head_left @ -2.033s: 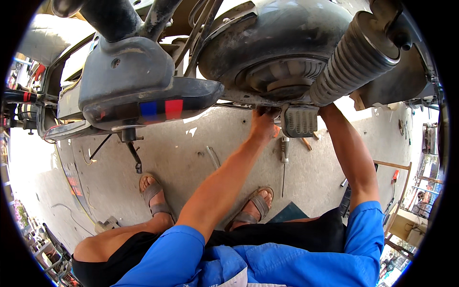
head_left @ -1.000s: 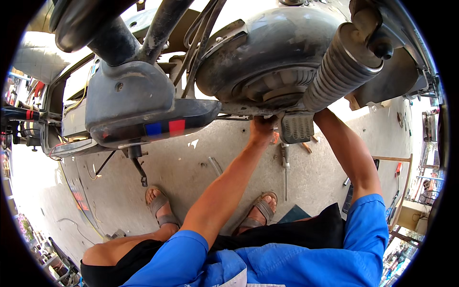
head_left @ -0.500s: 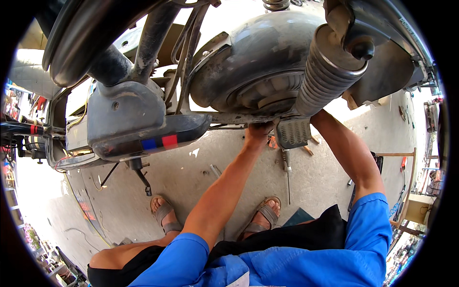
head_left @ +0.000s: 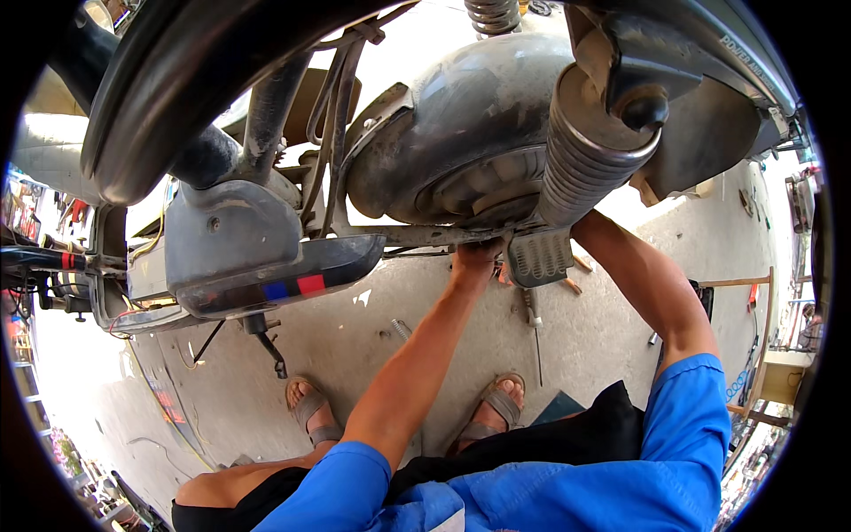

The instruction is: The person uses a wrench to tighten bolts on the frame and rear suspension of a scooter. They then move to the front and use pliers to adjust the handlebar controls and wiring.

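Note:
My left hand (head_left: 479, 255) reaches up to the metal arm (head_left: 434, 236) beneath the wheel of a scooter-like vehicle, its fingers hidden behind that arm. My right forearm (head_left: 634, 266) goes in behind the coil-spring shock absorber (head_left: 581, 160), so the right hand itself is out of sight. Between my two wrists hangs a grey ridged footrest-like plate (head_left: 541, 257) at the spring's lower end. The dusty black tyre (head_left: 470, 115) lies just beyond my hands. Whether either hand grips anything does not show.
A grey plastic cover (head_left: 232, 235) with blue and red patches juts out at left. On the concrete floor lie a screwdriver-like tool (head_left: 534, 310), a small spring (head_left: 402, 329) and wooden-looking pieces (head_left: 573, 285). A kickstand-like bar (head_left: 266, 346) points down near my left foot.
The view has shifted slightly, so the vehicle's parts sit a little differently in the picture. Both arms keep nearly the same pose, hands still at the wheel's lower side.

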